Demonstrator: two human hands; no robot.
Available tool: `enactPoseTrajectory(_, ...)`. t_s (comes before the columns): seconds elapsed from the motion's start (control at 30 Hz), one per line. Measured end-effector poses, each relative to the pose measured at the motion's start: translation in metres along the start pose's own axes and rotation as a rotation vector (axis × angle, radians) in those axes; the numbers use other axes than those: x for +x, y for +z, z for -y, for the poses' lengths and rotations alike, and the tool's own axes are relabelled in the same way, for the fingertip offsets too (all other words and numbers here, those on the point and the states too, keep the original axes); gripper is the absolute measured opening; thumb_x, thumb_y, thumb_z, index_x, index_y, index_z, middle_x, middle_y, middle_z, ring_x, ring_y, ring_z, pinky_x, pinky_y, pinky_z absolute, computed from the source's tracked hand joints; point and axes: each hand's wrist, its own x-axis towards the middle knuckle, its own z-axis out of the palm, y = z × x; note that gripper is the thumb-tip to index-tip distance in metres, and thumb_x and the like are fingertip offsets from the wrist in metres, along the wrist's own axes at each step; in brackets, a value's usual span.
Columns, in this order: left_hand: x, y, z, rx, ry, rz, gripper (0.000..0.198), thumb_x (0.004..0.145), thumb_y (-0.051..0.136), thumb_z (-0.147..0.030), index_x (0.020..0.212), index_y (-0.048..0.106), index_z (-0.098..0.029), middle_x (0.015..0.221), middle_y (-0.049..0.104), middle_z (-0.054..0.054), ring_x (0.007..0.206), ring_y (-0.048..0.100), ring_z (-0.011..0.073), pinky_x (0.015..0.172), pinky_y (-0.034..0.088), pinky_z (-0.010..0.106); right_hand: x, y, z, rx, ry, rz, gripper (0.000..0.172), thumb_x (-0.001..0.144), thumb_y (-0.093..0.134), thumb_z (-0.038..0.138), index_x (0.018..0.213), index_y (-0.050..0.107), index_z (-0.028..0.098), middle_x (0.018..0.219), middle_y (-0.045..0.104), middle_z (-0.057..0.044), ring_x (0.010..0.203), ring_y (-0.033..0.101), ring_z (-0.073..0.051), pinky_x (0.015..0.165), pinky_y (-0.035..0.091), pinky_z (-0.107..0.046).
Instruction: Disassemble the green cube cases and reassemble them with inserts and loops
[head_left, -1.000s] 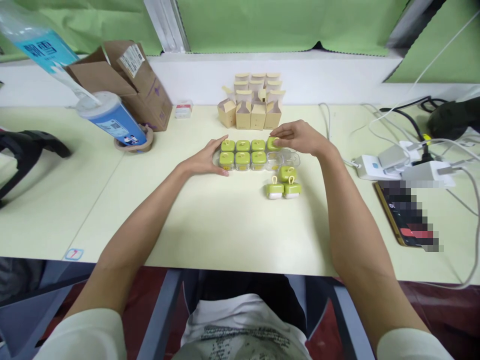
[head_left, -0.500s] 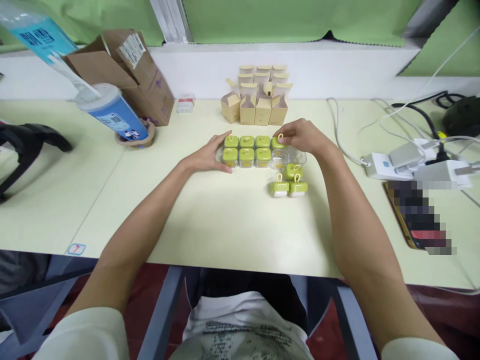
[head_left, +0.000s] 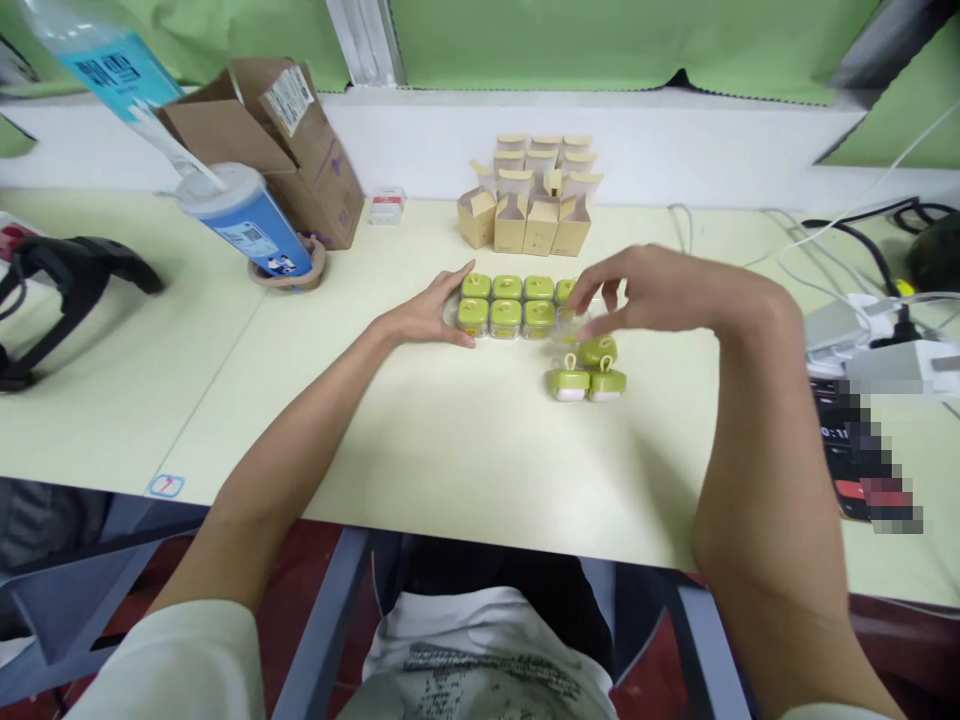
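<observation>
Two rows of small clear containers with yellow-green lids [head_left: 506, 314] stand on the table, each lid with a loop on top. My left hand [head_left: 427, 315] rests at their left end, thumb and fingers spread around the outer containers. Over the right end hovers my right hand [head_left: 630, 290], fingers and thumb apart, close to an unlidded clear container [head_left: 566, 325]. It partly hides that container and the far right lid. Just in front of the right hand are three more green-lidded pieces, including one with a white underside [head_left: 570, 386].
Open cardboard boxes [head_left: 525, 225] stand grouped against the wall. To the left are a brown carton [head_left: 330, 170], a blue tub [head_left: 255, 235] in a holder and a black stand [head_left: 82, 280]. Cables, a power strip [head_left: 847, 330] and a phone [head_left: 862, 450] lie on the right.
My right hand has left the far right green lid and moved toward me, its fingers opening and wrist swinging outward. My left hand stays at the left end. The view has shifted slightly.
</observation>
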Motion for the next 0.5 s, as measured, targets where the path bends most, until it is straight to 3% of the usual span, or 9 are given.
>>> enactPoseTrajectory(0.1, -0.001, 0.001, -0.001, 0.017, -0.001, 0.002, 0.166, 0.055, 0.108, -0.077, 0.190, 0.022, -0.030, 0.182, 0.041, 0.020, 0.175, 0.036, 0.0510, 0.150, 0.019, 0.065, 0.000, 0.022, 0.032, -0.237, 0.145, 0.184, 0.050, 0.063, 0.111, 0.034, 0.107, 0.088, 0.031, 0.111, 0.086, -0.009, 0.097, 0.082, -0.038, 0.078, 0.064, -0.048)
enactPoseTrajectory(0.17, -0.001, 0.001, -0.002, 0.011, 0.001, -0.002, 0.166, 0.055, 0.108, -0.075, 0.190, 0.022, -0.031, 0.182, 0.042, 0.018, 0.175, 0.037, 0.0508, 0.149, 0.020, 0.065, 0.003, 0.041, 0.049, -0.345, 0.205, 0.245, 0.044, 0.063, 0.108, 0.022, 0.101, 0.087, 0.027, 0.109, 0.085, -0.014, 0.096, 0.083, -0.042, 0.077, 0.063, -0.051)
enactPoseTrajectory(0.27, 0.000, 0.002, -0.001, -0.010, 0.003, -0.012, 0.167, 0.052, 0.109, -0.075, 0.189, 0.025, -0.030, 0.181, 0.043, 0.018, 0.175, 0.037, 0.0505, 0.150, 0.020, 0.063, 0.006, 0.060, 0.064, -0.360, 0.172, 0.262, 0.034, 0.062, 0.104, 0.011, 0.084, 0.082, 0.026, 0.091, 0.082, -0.013, 0.093, 0.082, -0.042, 0.076, 0.062, -0.051)
enactPoseTrajectory(0.33, 0.000, 0.002, 0.000, -0.017, 0.007, -0.013, 0.167, 0.050, 0.110, -0.075, 0.189, 0.027, -0.030, 0.181, 0.044, 0.018, 0.175, 0.037, 0.0504, 0.150, 0.019, 0.062, 0.006, 0.062, 0.064, -0.324, 0.130, 0.256, 0.035, 0.060, 0.103, 0.010, 0.078, 0.079, 0.028, 0.084, 0.079, -0.010, 0.090, 0.081, -0.040, 0.072, 0.061, -0.049)
enactPoseTrajectory(0.43, 0.001, 0.001, 0.000, -0.005, 0.005, -0.008, 0.167, 0.052, 0.109, -0.077, 0.189, 0.027, -0.028, 0.181, 0.043, 0.019, 0.175, 0.038, 0.0497, 0.150, 0.020, 0.061, 0.002, 0.048, 0.053, -0.222, 0.101, 0.257, 0.033, 0.060, 0.102, 0.012, 0.078, 0.080, 0.029, 0.085, 0.080, -0.007, 0.086, 0.080, -0.037, 0.070, 0.059, -0.047)
enactPoseTrajectory(0.5, 0.001, 0.001, 0.000, 0.015, -0.002, -0.007, 0.168, 0.052, 0.108, -0.078, 0.189, 0.026, -0.025, 0.181, 0.043, 0.020, 0.174, 0.037, 0.0503, 0.150, 0.021, 0.061, -0.001, 0.032, 0.040, -0.054, 0.053, 0.105, 0.033, 0.060, 0.101, 0.012, 0.079, 0.082, 0.030, 0.086, 0.081, -0.006, 0.090, 0.079, -0.037, 0.079, 0.060, -0.048)
